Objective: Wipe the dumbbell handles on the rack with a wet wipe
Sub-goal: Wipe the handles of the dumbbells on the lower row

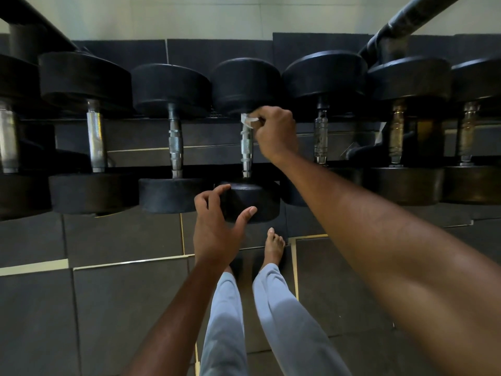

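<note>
right hand (273, 131) pinches wet wipe (248, 120) at handle (246, 147) top | left hand (217, 221) cups near weight head (252, 202) (neighbours close beside)

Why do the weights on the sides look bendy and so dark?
Head view: the wide lens curves the rack near the edges; dim light leaves the end weights nearly black, while the handle under the right hand and its wipe glints.

Dim, soft overhead light; wide-angle bending at edges, dark shadowed corners
</note>
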